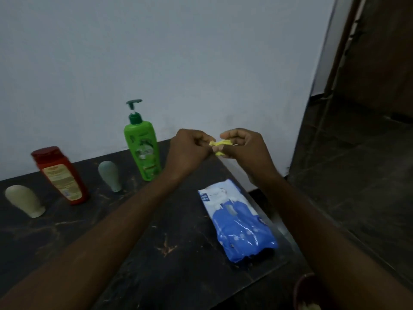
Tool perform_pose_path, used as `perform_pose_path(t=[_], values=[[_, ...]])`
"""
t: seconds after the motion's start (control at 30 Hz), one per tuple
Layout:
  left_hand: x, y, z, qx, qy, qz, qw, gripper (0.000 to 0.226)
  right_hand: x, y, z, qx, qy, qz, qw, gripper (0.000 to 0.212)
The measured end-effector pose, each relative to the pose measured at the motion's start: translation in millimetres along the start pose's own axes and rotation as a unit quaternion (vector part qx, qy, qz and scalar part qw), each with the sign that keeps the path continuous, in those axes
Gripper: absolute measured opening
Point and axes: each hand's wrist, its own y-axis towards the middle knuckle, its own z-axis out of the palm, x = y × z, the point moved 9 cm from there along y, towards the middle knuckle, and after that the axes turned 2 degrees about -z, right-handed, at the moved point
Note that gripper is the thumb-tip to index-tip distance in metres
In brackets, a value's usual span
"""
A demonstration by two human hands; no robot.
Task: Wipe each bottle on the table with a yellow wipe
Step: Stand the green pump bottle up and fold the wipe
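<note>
Both my hands, left hand (190, 151) and right hand (241, 148), pinch the crumpled yellow wipe (220, 145) above the dark stone worktop's (156, 253) far right corner. I should tease it fully flat first, then start on the green pump bottle (143, 148) standing nearest, at the far edge.
</note>
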Motion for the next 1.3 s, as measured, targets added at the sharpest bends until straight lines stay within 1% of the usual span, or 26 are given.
perform_pose_path(t=[0.13, 0.27, 0.4, 0.53, 0.63, 0.8, 0.93, 1.03, 1.1, 1.2, 1.27, 1.3], values=[[-28.3, 4.8, 75.2, 0.049, -0.039, -0.013, 0.998, 0.009, -7.0, -12.6, -80.7, -0.062, -0.015, 0.019, 0.998, 0.02], [-55.9, 4.1, 166.8, 0.085, -0.028, -0.017, 0.996, 0.008, -20.0, -36.1, -167.5, -0.13, -0.023, 0.042, 0.99, 0.017], [-75.0, -3.9, 264.5, 0.115, -0.022, -0.047, 0.992, 0.006, -41.7, -68.9, -254.5, -0.204, -0.039, 0.07, 0.976, 0.018], [-67.3, -27.8, 362.2, 0.15, 0.003, -0.084, 0.985, 0.015, -83.3, -113.9, -326.5, -0.261, -0.051, 0.123, 0.956, 0.014], [-53.5, -62.4, 422.9, 0.198, 0.032, -0.088, 0.976, 0.016, -131.7, -152.3, -364.6, -0.276, -0.057, 0.18, 0.943, 0.008], [16.0, -120.9, 498.8, 0.247, 0.06, -0.162, 0.954, 0.013, -216.4, -212.1, -394.1, -0.282, -0.066, 0.265, 0.92, 0.009], [82.8, -161.3, 536.5, 0.265, 0.097, -0.2, 0.938, 0.018, -286.6, -259.9, -397.5, -0.279, -0.074, 0.332, 0.898, 0.021], [126.0, -194.2, 557.1, 0.301, 0.106, -0.217, 0.923, 0.018, -337.3, -294.4, -393.2, -0.27, -0.083, 0.38, 0.881, 0.026], [151.1, -213.9, 566.9, 0.316, 0.116, -0.23, 0.913, 0.017, -367.4, -314.5, -392.3, -0.252, -0.116, 0.408, 0.87, 0.022], [180.4, -238.4, 577.6, 0.327, 0.132, -0.246, 0.903, 0.015, -407.2, -343.8, -397.3, -0.253, -0.16, 0.459, 0.837, 0.019], [198.1, -254.2, 587.1, 0.342, 0.134, -0.262, 0.893, 0.015, -410.6, -351.6, -392.1, -0.25, -0.191, 0.476, 0.821, 0.017], [207.5, -261.1, 591.8, 0.345, 0.127, -0.27, 0.89, 0.014, -414.3, -354.5, -388.6, -0.243, -0.201, 0.478, 0.82, 0.016]])
